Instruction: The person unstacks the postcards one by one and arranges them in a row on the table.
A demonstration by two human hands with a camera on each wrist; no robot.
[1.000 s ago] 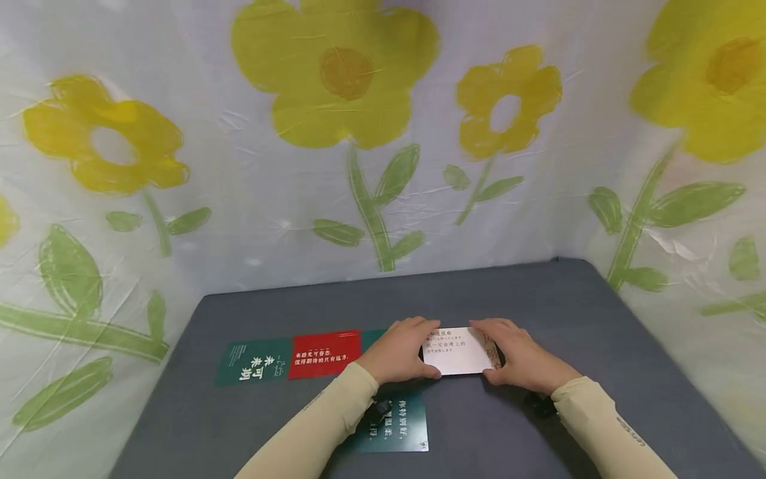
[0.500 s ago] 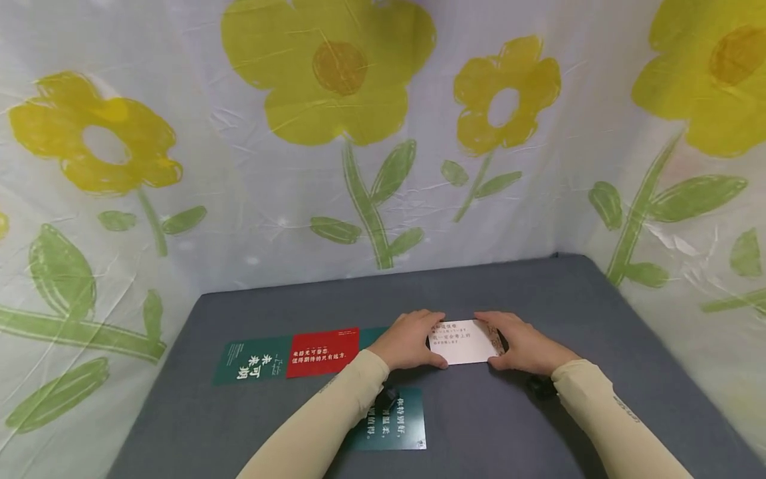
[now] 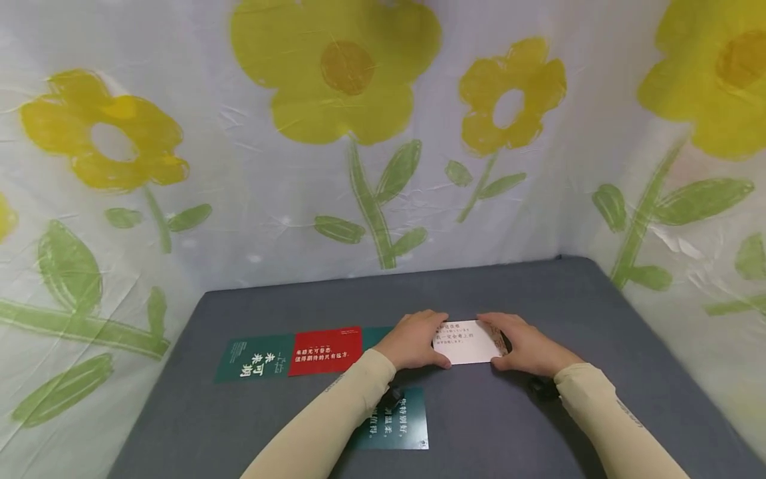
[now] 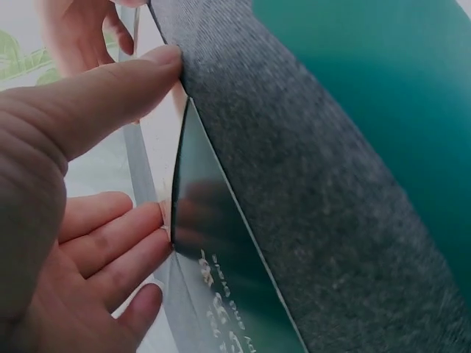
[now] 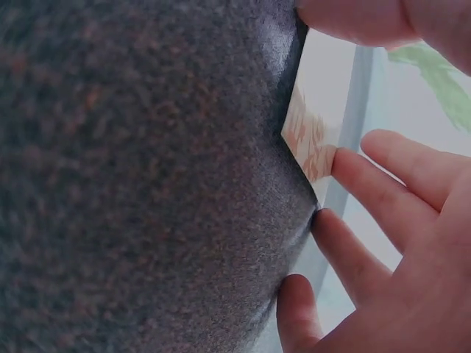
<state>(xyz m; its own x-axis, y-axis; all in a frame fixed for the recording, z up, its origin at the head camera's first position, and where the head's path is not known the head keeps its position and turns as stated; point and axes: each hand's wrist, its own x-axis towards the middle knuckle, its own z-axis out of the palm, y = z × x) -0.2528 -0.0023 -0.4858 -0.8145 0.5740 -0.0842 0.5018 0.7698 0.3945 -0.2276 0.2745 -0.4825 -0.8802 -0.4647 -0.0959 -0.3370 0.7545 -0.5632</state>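
Observation:
A white card [image 3: 465, 343] with printed text and a brown patterned right end lies on the grey table between my two hands. My left hand [image 3: 413, 340] holds its left end, thumb at the near edge and fingers towards the far edge. At the right end, my right hand [image 3: 529, 346] holds it likewise, and the right wrist view shows the thumb and fingertips at the edges of the card [image 5: 324, 81]. A green card [image 3: 374, 336] left of the white one is partly covered by my left hand; its white writing shows in the left wrist view.
Left of that green card, a red card [image 3: 326, 350] and another green card [image 3: 254, 358] continue the row. Nearer to me lies a separate green card [image 3: 407, 420], partly under my left sleeve. A flower-printed curtain [image 3: 269, 199] stands behind the grey table [image 3: 479, 426].
Both hands and the white card have shifted slightly right and away from me, mostly in the first half second. The other cards stay in place.

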